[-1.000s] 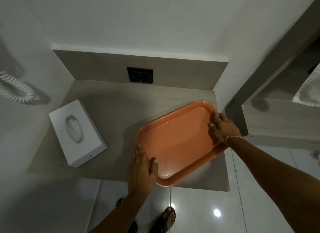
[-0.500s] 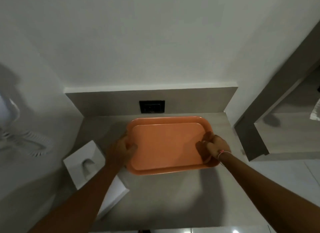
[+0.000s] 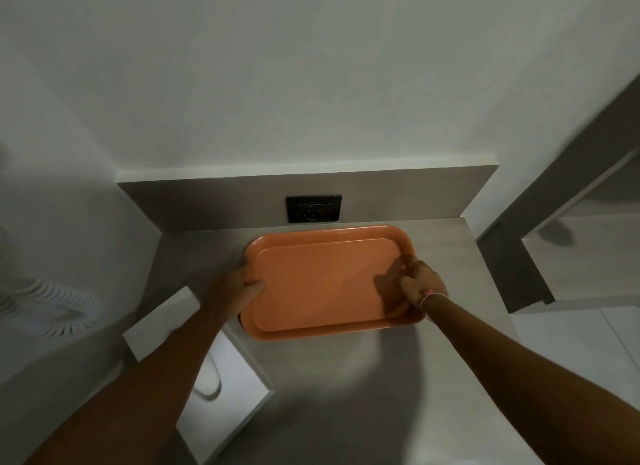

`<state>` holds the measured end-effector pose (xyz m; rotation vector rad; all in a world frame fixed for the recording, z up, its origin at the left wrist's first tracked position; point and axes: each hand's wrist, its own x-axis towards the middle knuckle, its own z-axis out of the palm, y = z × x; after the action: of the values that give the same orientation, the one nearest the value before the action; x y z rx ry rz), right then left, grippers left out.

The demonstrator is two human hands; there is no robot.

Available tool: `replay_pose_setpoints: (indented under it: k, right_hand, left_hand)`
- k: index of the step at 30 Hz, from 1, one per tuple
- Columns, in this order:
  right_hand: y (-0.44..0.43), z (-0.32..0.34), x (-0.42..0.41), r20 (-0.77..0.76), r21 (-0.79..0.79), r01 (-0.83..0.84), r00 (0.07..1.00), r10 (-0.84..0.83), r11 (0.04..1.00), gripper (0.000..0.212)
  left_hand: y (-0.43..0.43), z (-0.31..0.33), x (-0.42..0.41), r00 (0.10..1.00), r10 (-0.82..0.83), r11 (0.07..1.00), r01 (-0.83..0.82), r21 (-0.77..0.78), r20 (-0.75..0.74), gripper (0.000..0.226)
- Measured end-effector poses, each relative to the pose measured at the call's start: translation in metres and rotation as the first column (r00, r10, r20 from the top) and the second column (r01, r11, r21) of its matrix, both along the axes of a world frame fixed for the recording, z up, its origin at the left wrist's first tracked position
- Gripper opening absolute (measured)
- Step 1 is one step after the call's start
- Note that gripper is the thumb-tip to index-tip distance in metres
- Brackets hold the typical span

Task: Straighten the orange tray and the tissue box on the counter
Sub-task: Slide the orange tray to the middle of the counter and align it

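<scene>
The orange tray (image 3: 325, 277) lies flat on the grey counter (image 3: 346, 388), its long side parallel to the back wall and close to it. My left hand (image 3: 239, 288) grips the tray's left rim, thumb on top. My right hand (image 3: 420, 284) holds the right rim, fingers curled over the edge. The white tissue box (image 3: 228, 392) sits at an angle on the counter's left front, partly hidden under my left forearm.
A black wall socket (image 3: 313, 209) is set in the low backsplash just behind the tray. A white coiled cord (image 3: 59, 308) hangs on the left wall. A grey wooden partition (image 3: 512, 274) borders the counter on the right.
The tray has turned from a diagonal pose at the counter's front edge to square against the back wall. Both hands stayed on its ends and the view moved closer.
</scene>
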<state>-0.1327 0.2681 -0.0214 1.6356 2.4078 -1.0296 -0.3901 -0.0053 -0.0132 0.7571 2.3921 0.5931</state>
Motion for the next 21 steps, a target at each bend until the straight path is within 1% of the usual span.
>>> replay_pose_setpoints:
  k: [1,2,3,5,6,7,9,11,13,16,18,21]
  right_hand:
    - [-0.001,-0.001,0.001,0.000,-0.001,-0.003,1.000,0.003,1.000,0.051]
    - [-0.002,-0.001,0.001,0.009,0.005,-0.012,1.000,0.012,1.000,0.050]
    - [-0.004,0.000,0.003,0.030,0.029,-0.038,0.999,0.037,0.999,0.053]
    - [-0.012,0.001,0.007,0.092,0.148,-0.136,0.988,0.123,0.980,0.065]
    - [-0.021,0.002,0.011,0.101,0.225,-0.192,0.980,0.173,0.955,0.069]
    - [-0.032,0.003,0.017,0.096,0.291,-0.248,0.969,0.229,0.924,0.070]
    - [-0.063,0.001,0.032,0.071,0.359,-0.355,0.932,0.354,0.863,0.069]
    - [-0.095,-0.006,0.051,0.059,0.389,-0.447,0.885,0.462,0.806,0.069]
    - [-0.115,-0.014,0.069,0.113,0.393,-0.531,0.838,0.534,0.750,0.069]
    - [-0.122,-0.026,0.087,0.219,0.335,-0.597,0.802,0.556,0.729,0.070]
    - [-0.119,-0.029,0.092,0.233,0.326,-0.598,0.801,0.551,0.732,0.069]
    - [-0.116,-0.027,0.091,0.242,0.319,-0.586,0.810,0.534,0.745,0.069]
  left_hand:
    - [0.001,0.001,0.001,1.000,-0.002,1.000,0.002,-0.002,0.012,0.019]
    - [0.003,0.003,0.002,1.000,-0.014,1.000,0.014,-0.019,0.008,0.025]
    - [0.006,0.006,0.004,0.998,-0.044,0.997,0.042,-0.067,-0.038,0.040]
    - [0.013,0.012,0.020,0.974,-0.096,0.976,0.052,-0.210,-0.204,0.073]
    - [0.016,0.017,0.037,0.953,-0.108,0.971,0.040,-0.235,-0.284,0.080]
    - [0.019,0.019,0.058,0.934,-0.125,0.971,0.046,-0.234,-0.336,0.081]
    - [0.021,0.017,0.111,0.902,-0.178,0.975,0.107,-0.196,-0.392,0.079]
    - [0.020,0.007,0.164,0.892,-0.232,0.967,0.169,-0.190,-0.388,0.077]
    - [0.019,-0.006,0.202,0.894,-0.254,0.956,0.173,-0.237,-0.369,0.075]
    - [0.014,-0.020,0.223,0.912,-0.243,0.936,0.131,-0.326,-0.331,0.075]
    - [0.010,-0.026,0.224,0.914,-0.236,0.936,0.123,-0.331,-0.329,0.076]
    - [0.008,-0.030,0.219,0.901,-0.279,0.933,0.173,-0.315,-0.332,0.077]
